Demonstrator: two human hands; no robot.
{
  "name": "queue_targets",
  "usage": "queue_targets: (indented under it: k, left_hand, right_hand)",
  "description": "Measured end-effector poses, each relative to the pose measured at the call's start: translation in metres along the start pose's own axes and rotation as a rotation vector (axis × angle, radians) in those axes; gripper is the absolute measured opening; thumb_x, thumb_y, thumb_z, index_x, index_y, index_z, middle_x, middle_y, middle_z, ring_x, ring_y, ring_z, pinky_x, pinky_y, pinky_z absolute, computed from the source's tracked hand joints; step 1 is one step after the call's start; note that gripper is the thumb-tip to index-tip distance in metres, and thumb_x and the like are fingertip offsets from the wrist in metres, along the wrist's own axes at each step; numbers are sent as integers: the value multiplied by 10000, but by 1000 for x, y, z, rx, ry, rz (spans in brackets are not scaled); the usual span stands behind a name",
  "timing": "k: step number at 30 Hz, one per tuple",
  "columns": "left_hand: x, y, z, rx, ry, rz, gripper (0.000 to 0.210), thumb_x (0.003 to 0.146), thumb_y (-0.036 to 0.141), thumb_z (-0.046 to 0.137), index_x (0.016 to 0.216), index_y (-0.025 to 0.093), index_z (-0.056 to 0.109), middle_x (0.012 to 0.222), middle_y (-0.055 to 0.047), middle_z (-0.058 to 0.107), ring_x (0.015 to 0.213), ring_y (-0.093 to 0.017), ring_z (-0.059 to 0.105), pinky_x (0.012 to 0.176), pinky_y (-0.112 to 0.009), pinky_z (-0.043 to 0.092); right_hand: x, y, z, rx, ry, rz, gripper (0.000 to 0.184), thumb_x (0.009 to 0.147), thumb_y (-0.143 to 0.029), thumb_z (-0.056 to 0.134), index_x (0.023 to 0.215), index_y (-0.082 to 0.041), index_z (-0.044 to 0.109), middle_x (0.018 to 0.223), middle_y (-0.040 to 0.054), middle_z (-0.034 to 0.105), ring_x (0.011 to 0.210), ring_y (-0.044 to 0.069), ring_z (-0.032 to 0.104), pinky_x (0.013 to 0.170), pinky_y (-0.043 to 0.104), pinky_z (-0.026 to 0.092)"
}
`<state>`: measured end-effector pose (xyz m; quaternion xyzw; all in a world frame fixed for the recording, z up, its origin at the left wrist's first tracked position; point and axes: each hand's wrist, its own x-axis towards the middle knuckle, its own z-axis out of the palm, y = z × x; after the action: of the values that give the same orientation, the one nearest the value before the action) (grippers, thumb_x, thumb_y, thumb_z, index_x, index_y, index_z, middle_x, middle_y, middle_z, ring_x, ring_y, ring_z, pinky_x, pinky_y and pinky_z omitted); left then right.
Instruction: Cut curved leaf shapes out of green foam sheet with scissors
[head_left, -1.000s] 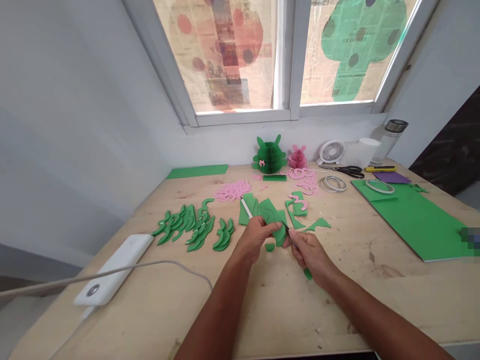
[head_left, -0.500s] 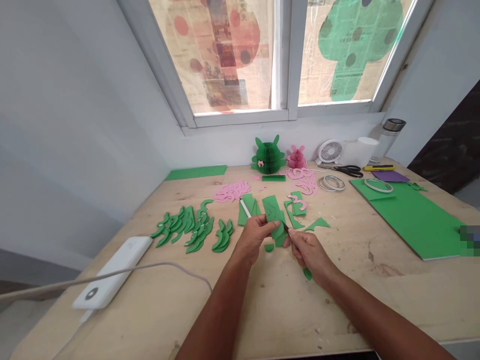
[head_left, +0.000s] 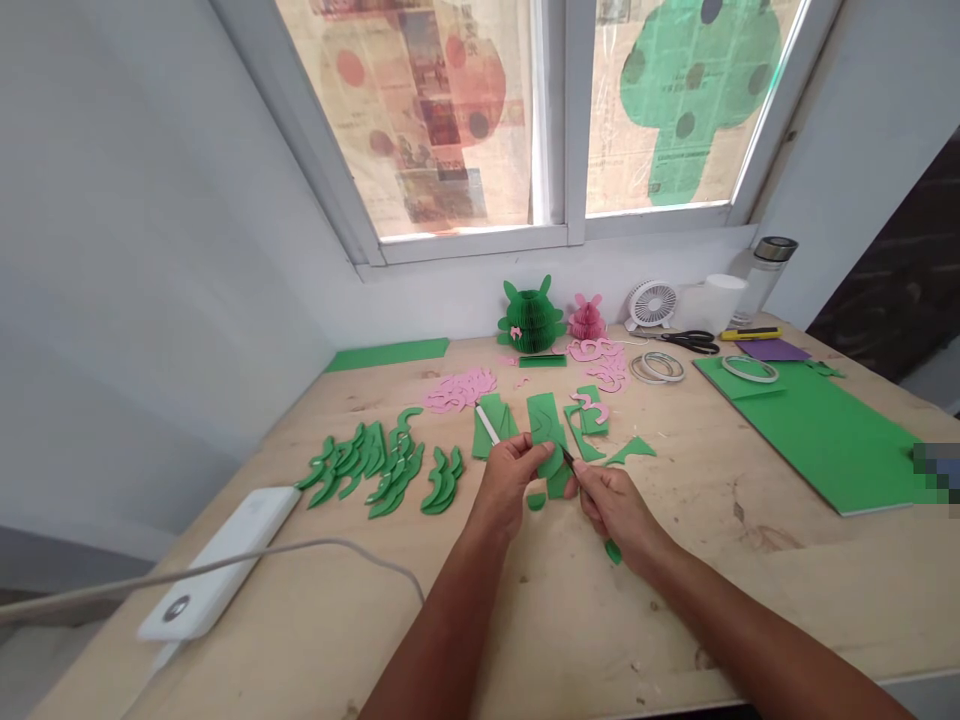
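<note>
Gripping a strip of green paper marked with curved lines (head_left: 544, 420) between thumb and fingers of the left hand (head_left: 504, 490), over the middle of the pale wooden table (head_left: 675, 640). Clasping a dark, narrow-tipped tool (head_left: 568, 457) in the right hand (head_left: 621, 510), meeting the strip's right side. Working amid clutter: with a white pen (head_left: 487, 423) lying just beyond the left hand, wavy green paper cut-outs (head_left: 397, 470) spreading left, pink paper curls (head_left: 459, 390) lying farther off, and angular green scraps (head_left: 631, 451) resting right. Facing a green honeycomb-paper figure (head_left: 531, 320) at the far side, with a large green sheet (head_left: 810, 440) lying right and a grey cable (head_left: 300, 546) crossing a white rectangular device (head_left: 217, 570) at near left.

Hiding the tool's handle inside the right hand; not telling clearly what the green sliver (head_left: 613, 551) beneath belongs to. Losing the cable past the left edge, and the sheet's right end behind a pixelated patch.
</note>
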<state>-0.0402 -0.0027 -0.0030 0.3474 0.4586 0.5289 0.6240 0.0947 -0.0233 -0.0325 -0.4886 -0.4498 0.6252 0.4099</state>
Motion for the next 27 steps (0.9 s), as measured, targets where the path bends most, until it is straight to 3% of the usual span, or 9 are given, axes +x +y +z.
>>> queue_targets:
  k: [14,27]
  left_hand:
    - [2,-9,-1,78,8,26,229,549,323,735,609,138,614,583,-10,586,557,-123,499,564,-245,390]
    - [-6,-3,7,70,-14,40,179,587,274,713,561,144,592,535,24,546,493,-81,424,536,-226,337]
  right_hand:
    - [-1,1,2,53,-8,2,496,752,-634,486,653,-153,557,363,-98,300,308,49,179,326,204,113]
    - [0,1,2,75,9,-15,498,739,-642,499,658,-155,561,361,-93,313,307,52,188,318,204,122]
